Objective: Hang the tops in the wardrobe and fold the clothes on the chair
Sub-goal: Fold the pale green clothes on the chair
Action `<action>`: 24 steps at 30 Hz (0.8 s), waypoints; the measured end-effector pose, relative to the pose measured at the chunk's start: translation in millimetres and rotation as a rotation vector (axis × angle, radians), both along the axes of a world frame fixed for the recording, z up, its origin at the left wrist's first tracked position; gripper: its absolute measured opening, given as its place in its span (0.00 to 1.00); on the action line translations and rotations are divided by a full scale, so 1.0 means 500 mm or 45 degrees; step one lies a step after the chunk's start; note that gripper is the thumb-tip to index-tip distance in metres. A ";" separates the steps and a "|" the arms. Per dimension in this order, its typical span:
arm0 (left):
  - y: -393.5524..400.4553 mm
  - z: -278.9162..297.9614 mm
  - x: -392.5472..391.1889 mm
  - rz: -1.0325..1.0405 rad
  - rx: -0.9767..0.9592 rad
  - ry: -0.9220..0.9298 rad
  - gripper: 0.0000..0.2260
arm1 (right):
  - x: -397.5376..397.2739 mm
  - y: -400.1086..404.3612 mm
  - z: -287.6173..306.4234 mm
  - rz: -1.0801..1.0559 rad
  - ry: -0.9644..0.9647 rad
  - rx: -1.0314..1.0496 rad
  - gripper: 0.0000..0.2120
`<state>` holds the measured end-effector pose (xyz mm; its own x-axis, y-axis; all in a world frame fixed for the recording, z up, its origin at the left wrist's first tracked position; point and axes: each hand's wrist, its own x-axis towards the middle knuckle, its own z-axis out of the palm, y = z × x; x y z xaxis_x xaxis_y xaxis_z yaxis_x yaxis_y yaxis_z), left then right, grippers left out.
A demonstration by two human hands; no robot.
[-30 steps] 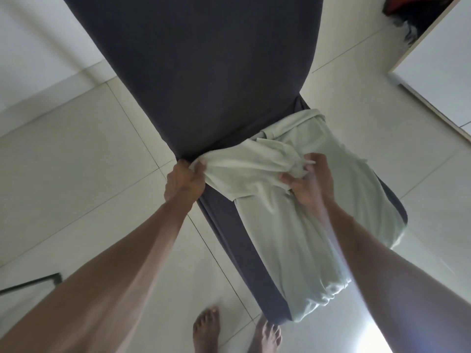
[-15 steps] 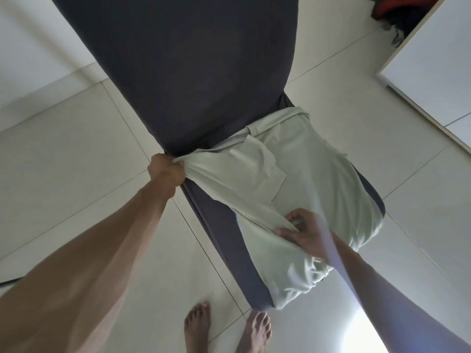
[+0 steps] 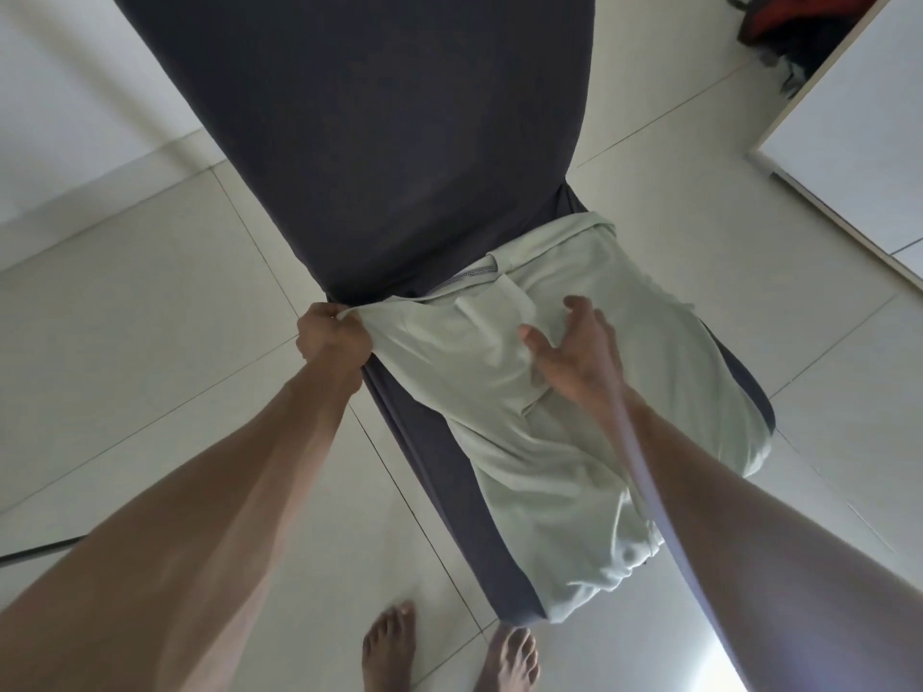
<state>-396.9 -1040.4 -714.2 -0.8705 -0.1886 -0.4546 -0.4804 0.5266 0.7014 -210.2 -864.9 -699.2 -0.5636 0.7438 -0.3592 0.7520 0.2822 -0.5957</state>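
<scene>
Pale green fabric, a garment point(image 3: 574, 442) that we take to be trousers or shorts, lies spread over the seat of a chair point(image 3: 399, 142) dressed in a dark grey cover. We note a waistband and a belt loop near the chair back; the exact kind of garment is not certain from this angle.

Our left hand point(image 3: 332, 337) is closed in a fist round one corner of the garment at the seat's left edge, just beside the base of the backrest, and the cloth runs taut from that grip. Our right hand point(image 3: 574, 352) lies on the upper middle of the garment with fingers spread and fairly straight; it appears to press flat on the cloth, holding nothing. The lower end of the garment hangs bunched over the front edge of the seat.

Light tiled floor point(image 3: 150, 342) surrounds the chair. Our two bare feet point(image 3: 389, 646) stand near the seat's front corner. A white cabinet panel point(image 3: 859, 142) stands at upper right, with red and dark items point(image 3: 794, 22) beyond it, too small to identify.
</scene>
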 end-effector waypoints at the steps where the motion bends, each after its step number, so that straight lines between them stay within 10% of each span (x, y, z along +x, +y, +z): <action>1: 0.004 -0.003 -0.003 0.045 0.031 0.013 0.07 | -0.022 0.008 -0.009 0.006 -0.047 -0.031 0.36; 6: 0.022 -0.018 0.000 0.155 0.069 0.039 0.07 | -0.082 0.028 -0.039 0.079 -0.146 -0.066 0.15; 24: 0.041 0.029 0.120 0.116 0.123 -0.116 0.25 | 0.165 -0.059 -0.027 -0.188 0.092 0.140 0.23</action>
<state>-337.1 -1020.0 -699.5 -0.8059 -0.2164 -0.5510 -0.5872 0.4104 0.6977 -127.8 -894.5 -712.5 -0.4669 0.8528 -0.2340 0.7466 0.2383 -0.6211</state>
